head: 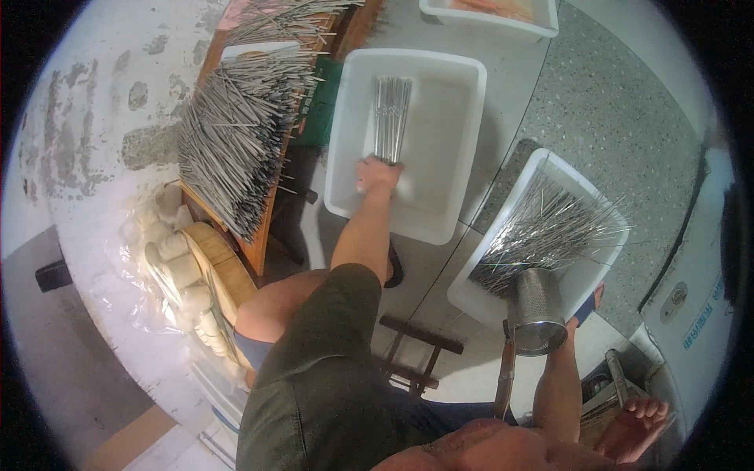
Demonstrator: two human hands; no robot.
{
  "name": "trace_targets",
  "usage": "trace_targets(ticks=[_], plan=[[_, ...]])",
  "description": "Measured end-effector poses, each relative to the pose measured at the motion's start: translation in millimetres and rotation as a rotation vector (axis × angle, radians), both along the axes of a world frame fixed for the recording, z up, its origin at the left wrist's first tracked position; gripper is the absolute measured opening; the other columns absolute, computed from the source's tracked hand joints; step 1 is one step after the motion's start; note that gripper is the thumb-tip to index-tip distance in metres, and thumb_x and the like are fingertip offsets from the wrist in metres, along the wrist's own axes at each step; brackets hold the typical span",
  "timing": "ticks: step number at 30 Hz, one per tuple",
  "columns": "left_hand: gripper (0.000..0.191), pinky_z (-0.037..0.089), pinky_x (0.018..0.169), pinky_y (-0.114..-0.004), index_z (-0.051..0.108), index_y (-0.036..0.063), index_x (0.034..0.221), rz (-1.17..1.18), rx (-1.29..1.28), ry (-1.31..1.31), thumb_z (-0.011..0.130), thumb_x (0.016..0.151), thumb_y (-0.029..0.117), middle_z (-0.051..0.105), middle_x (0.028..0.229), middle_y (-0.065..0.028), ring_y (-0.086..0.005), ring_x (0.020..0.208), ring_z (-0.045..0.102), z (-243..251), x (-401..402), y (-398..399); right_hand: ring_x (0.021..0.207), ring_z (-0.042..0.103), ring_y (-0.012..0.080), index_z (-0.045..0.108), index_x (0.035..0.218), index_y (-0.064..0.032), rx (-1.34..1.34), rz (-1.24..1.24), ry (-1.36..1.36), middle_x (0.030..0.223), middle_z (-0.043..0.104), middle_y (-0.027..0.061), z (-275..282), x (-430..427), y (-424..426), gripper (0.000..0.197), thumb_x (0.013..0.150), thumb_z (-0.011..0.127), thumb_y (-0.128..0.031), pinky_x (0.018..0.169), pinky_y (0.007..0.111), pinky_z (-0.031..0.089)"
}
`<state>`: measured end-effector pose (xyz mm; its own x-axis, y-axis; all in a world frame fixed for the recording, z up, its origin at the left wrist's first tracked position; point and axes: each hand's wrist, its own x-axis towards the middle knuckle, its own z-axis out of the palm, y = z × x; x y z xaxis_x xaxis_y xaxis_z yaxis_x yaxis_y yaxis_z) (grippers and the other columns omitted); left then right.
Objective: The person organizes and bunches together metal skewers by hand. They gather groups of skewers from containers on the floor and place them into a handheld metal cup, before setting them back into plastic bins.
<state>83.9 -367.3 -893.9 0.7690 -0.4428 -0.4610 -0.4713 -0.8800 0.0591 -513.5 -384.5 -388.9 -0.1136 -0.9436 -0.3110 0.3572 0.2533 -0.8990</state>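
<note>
My left hand [380, 175] grips the near end of a bundle of thin metal skewers [392, 115]. The bundle lies lengthwise inside a white plastic tub [465, 88] on the floor. Low at the right edge is my right hand [639, 427], its fingers partly curled; whether it holds anything is unclear. Between the hands, a second white tub [574, 288] contains a loose, tangled heap of shiny metal skewers [542, 229]. A cylindrical perforated metal strainer [536, 309] overlaps that tub's near side, its long handle [505, 377] pointing back towards me.
Thin grey rods [241, 129] are piled on an orange-brown wooden table [268, 235] at left, several jutting past its edge. A green box [318, 103] sits beside it. Below are plastic-wrapped white rolls [182, 268]. Another white tub [495, 20] stands at the top. A dark stool frame [421, 335] is near my legs.
</note>
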Motion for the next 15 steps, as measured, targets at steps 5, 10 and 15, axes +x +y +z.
trace_targets(ticks=[5, 10, 15], plan=[[0.058, 0.042, 0.092, -0.041, 0.051, 0.0021, 0.113, -0.117, -0.058, 0.008, 0.071, 0.068, 0.033, 0.054, 0.115, -0.016, -0.0311, 0.111, 0.051, -39.7, 31.6, -7.9, 0.073, 0.037, 0.015, 0.044, 0.099, -0.0088, -0.017, -0.018, 0.043, 0.079, 0.035, 0.0007, 0.3, -3.0, 3.3, 0.021, 0.096, 0.045, -0.029, 0.07, 0.029, 0.035], [0.032, 0.05, 0.083, -0.038, 0.057, 0.0019, 0.099, -0.242, -0.11, -0.01, 0.063, 0.074, 0.021, 0.062, 0.102, -0.0185, -0.0325, 0.099, 0.061, -33.0, -5.0, -28.4, 0.074, 0.038, 0.0153, 0.044, 0.101, -0.0078, 0.006, 0.027, 0.0, 0.082, 0.036, 0.0014, 2.6, 9.9, -0.2, 0.021, 0.095, 0.046, -0.028, 0.071, 0.029, 0.035], [0.028, 0.05, 0.083, -0.038, 0.062, 0.0008, 0.095, -0.125, -0.03, 0.098, 0.061, 0.075, 0.019, 0.064, 0.101, -0.0185, -0.0327, 0.097, 0.062, -11.0, -15.2, -37.7, 0.075, 0.037, 0.0149, 0.045, 0.1, -0.007, 0.009, -0.054, 0.083, 0.082, 0.037, 0.001, 7.2, 24.2, -0.1, 0.021, 0.096, 0.045, -0.028, 0.072, 0.029, 0.034]])
